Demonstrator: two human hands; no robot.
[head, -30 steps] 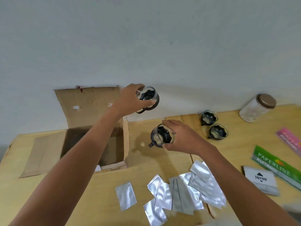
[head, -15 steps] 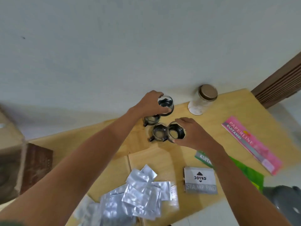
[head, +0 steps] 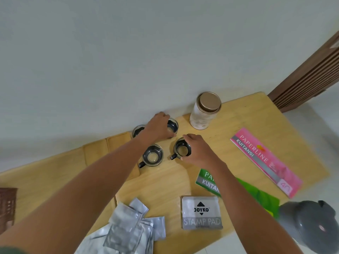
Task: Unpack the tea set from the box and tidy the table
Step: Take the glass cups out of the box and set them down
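Two glass cups are held over the back of the counter [head: 238, 125], one in each grip. The left hand [head: 157, 129] is curled round the rim of the far cup [head: 172, 126] from above, its fingers wrapped over the wall side of the glass. The right hand [head: 198, 151] is closed on the near cup [head: 182, 149], pinched at the rim with the thumb on the near side; its dark handle sticks out away from that grip, toward the left arm. Whether either cup is already resting on the wood cannot be told.

Two more cups stand free: one [head: 152, 157] just left of the right grip, under the left forearm, and another [head: 137, 130] half hidden behind the left wrist. The four are gathered in a rough square, close but seemingly apart.

The coming move is judged to be the release of both cups. The gap that matters lies between the two grips, which are nearly touching; each cup sits directly below its own hand, so a straight upward withdrawal is called for. A lidded jar [head: 204, 110] stands just right of the left grip and could be knocked.
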